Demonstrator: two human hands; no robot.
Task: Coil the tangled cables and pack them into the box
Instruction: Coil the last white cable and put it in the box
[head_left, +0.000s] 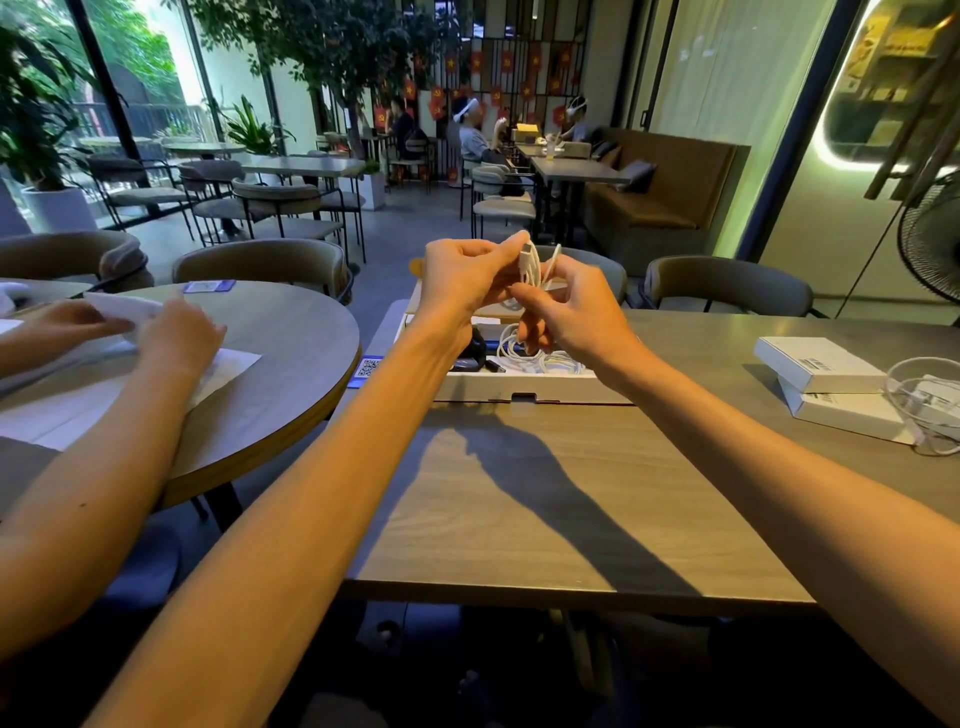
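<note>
Both left hand (462, 280) and right hand (576, 306) pinch the cable (533, 267) between curled fingers (496, 257).

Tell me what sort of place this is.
Probably a café or restaurant: rows of tables with matching chairs, a long cushioned bench along the wall, and a QR code card on a table.

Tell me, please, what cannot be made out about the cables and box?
Head view:
White cable: the fingers of the left hand and right hand hide how far it is coiled.
White box: both wrists cover part of its contents.
Cable bundle at right: cut off by the frame edge.
</note>
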